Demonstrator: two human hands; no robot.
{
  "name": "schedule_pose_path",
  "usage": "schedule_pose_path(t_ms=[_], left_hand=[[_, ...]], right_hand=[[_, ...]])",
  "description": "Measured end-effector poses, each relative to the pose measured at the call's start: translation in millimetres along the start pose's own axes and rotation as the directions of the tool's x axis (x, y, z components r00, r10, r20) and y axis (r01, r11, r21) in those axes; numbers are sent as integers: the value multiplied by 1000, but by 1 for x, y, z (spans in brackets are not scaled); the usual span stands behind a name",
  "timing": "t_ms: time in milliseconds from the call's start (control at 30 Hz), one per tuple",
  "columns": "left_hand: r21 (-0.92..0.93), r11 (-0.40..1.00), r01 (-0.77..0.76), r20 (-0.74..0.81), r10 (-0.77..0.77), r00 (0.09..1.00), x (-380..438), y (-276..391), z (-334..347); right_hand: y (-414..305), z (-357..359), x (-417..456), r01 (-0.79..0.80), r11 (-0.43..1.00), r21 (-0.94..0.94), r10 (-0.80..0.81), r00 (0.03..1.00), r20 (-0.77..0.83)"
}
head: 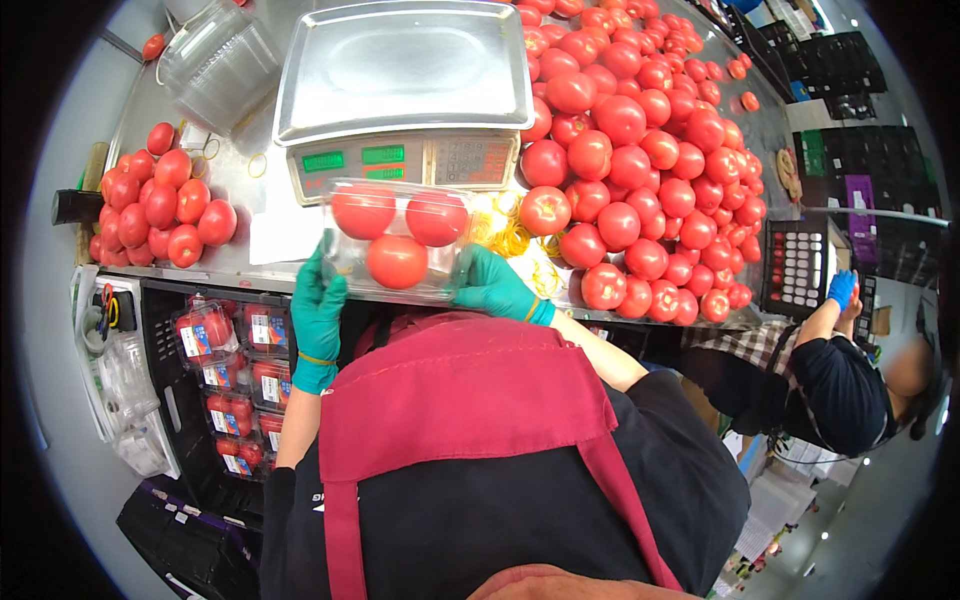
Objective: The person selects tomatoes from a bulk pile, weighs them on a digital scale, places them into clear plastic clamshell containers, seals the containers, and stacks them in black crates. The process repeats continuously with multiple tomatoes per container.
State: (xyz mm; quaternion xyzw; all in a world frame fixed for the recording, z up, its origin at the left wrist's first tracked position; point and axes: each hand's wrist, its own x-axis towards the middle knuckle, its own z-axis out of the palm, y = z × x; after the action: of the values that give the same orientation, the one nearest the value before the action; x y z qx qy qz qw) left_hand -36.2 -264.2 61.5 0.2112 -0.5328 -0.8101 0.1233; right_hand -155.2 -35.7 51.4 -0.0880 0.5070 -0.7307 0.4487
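Observation:
A clear plastic clamshell box (341, 274) is held between my two hands at the front edge of the steel table. Three red tomatoes (397, 261) show through its plastic. My left hand (319, 319), in a green glove, grips the box's left side. On the right side, my right hand (499, 285), also gloved in green, has hold of its lower corner. Just behind the box stands a digital scale (409, 161) with lit green displays. Its metal pan (405, 71) carries nothing. Yellow rubber bands (510, 238) lie beside the box, near my right hand.
A large tomato pile (637, 165) covers the right side, with a smaller pile (154, 206) at left. Stacked clear containers (221, 71) stand back left. Below the table, a black crate (169, 375) holds labelled tomato packs (229, 415). Another person (832, 375) works at right.

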Motion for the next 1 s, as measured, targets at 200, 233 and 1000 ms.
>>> schedule_pose_path(t_ms=[200,233,1000], left_hand=[[-682,712,170,98,-141,985,-2,-47,28],[-679,716,162,90,-137,986,0,-43,25],[-688,712,-137,-213,-19,977,-64,-31,26]], right_hand=[[-6,32,7,142,918,-369,-66,975,210],[-14,30,8,273,809,-521,-143,951,275],[-19,-40,56,541,-226,-810,-357,728,585]])
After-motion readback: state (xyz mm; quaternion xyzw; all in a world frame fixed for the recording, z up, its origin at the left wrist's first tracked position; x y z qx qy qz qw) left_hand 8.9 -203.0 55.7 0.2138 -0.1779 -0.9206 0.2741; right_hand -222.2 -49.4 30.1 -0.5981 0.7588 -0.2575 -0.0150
